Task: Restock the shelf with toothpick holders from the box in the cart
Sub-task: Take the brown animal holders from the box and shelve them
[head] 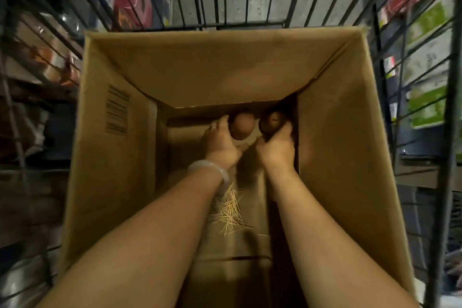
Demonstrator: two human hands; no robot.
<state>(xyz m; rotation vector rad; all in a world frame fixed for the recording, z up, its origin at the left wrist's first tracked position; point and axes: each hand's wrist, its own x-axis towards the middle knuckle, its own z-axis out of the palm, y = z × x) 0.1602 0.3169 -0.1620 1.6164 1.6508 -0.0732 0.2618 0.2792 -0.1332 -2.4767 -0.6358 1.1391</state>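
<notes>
Deep in the box (345,117), each hand grips a rounded toothpick holder: left hand (220,142), right hand (277,147); long axis unclear.

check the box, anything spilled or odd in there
Yes. Loose toothpicks lie scattered on the floor of the cardboard box, between the forearms, apparently spilled from a holder. Further in, the left hand and right hand each grip a round brown holder.

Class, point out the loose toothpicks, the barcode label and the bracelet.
loose toothpicks (229,210), head view, middle of the pile.
barcode label (116,110), head view, its printed bars.
bracelet (209,167), head view, band's top.
</notes>
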